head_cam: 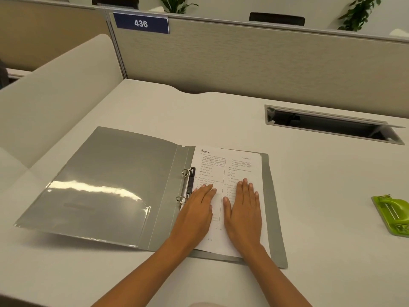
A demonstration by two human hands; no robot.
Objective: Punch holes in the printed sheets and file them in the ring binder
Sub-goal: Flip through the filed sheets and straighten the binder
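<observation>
A grey ring binder lies open on the white desk, its front cover spread to the left. Two metal rings stand at the spine. Printed sheets lie on the binder's right half, their left edge at the rings. My left hand presses flat on the sheets beside the lower ring, fingers straight. My right hand lies flat on the sheets just to its right, fingers straight too. A green hole punch sits at the desk's right edge, far from both hands.
A recessed cable tray with an open lid is set into the desk at the back right. A beige partition with a blue sign reading 436 closes the back. A low divider runs along the left.
</observation>
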